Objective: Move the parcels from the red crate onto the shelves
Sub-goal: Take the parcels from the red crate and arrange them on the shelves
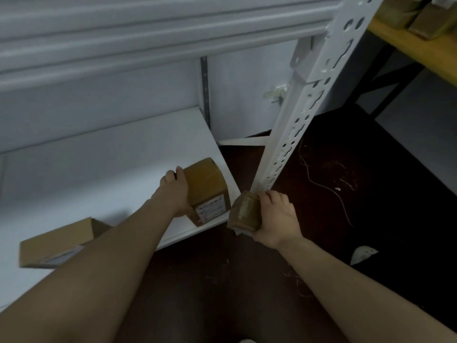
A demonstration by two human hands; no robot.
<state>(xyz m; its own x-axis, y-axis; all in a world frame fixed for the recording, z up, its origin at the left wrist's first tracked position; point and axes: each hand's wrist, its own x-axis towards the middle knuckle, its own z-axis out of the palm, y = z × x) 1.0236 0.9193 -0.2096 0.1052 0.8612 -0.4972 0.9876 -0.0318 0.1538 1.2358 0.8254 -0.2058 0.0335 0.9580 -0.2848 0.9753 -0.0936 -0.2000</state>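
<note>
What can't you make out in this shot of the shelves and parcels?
Head view:
- Red crate: outside the frame.
- Label on the box the left hand holds: print too small.
- Flat box: partly behind the left forearm.
- Taped parcel: right hand covers its right side.

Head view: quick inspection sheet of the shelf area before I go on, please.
Surface: white shelf board, two boxes on it.
Job's things: labelled brown cardboard box at the board's right front corner; flat cardboard box at left, partly hidden by the left arm; small taped brown parcel held off the board. Red crate not in view.
Clutter: white scrap on the dark floor.
Grips: left grip holds the labelled box's side; right grip holds the small parcel.
Cables: thin loose wire on the floor.
Surroundings: white perforated steel upright; yellow shelf carrying brown parcels, upper right.
</note>
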